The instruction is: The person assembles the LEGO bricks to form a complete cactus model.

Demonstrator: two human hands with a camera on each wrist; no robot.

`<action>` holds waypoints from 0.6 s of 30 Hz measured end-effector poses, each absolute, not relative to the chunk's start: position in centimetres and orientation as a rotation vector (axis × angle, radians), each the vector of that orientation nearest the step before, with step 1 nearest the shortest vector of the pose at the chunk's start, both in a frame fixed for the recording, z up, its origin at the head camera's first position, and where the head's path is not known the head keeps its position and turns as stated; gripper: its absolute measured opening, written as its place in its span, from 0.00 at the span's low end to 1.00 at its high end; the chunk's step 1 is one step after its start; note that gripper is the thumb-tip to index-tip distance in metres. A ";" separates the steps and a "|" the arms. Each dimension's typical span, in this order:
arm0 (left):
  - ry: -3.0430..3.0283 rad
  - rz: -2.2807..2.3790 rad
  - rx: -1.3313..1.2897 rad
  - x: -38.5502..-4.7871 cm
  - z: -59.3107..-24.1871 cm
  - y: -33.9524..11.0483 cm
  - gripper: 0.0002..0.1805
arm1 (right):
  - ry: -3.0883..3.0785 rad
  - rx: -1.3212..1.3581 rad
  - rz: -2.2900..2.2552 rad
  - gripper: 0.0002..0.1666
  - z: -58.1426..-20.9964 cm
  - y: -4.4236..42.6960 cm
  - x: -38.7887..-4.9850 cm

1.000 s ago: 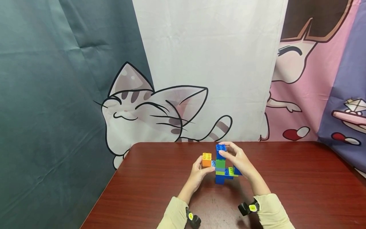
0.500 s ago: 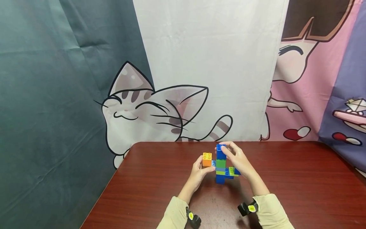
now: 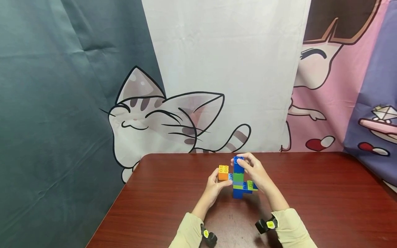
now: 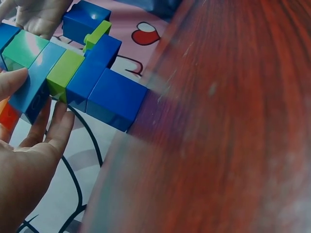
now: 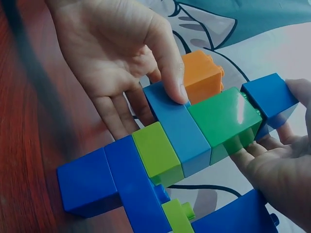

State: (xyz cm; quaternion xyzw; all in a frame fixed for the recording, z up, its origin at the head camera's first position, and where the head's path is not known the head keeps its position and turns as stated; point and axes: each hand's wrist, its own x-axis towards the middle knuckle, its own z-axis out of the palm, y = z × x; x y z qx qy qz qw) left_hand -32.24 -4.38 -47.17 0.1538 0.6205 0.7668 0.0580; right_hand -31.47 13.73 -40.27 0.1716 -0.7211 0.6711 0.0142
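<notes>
A building-brick figure stands upright on the table between both hands. From the bottom it stacks a blue brick (image 3: 237, 194), a long blue brick (image 5: 136, 182), a lime brick (image 5: 158, 150), a long light blue brick (image 5: 181, 128), a green brick (image 5: 226, 119) and a top blue brick (image 3: 238, 167). My left hand (image 3: 213, 187) grips the light blue brick, thumb in front, beside the orange brick (image 3: 223, 173) on its left end. With thumb and fingers, my right hand (image 3: 255, 170) pinches the top blue brick; green studs show at their joint in the right wrist view.
A side arm of the figure carries a small lime brick (image 3: 250, 185) and another blue brick (image 4: 85, 22), close under the right palm. The brown table (image 3: 149, 213) ends at a back edge, where a printed cloth (image 3: 186, 51) hangs.
My right thumb has shifted up the front of the top blue brick. The left hand and the rest of the figure hold nearly the same place.
</notes>
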 end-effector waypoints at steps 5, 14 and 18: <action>1.885 2.328 0.481 -32.3 -47.2 -4.4 0.27 | -2.256 0.549 2.066 0.23 -40.4 13.8 -31.6; 1.864 2.330 0.493 -32.3 -47.4 -4.3 0.26 | -2.271 0.609 1.930 0.20 -40.5 14.0 -31.6; 1.865 2.331 0.498 -32.4 -47.4 -4.3 0.27 | -2.266 0.587 1.950 0.20 -40.5 13.9 -31.7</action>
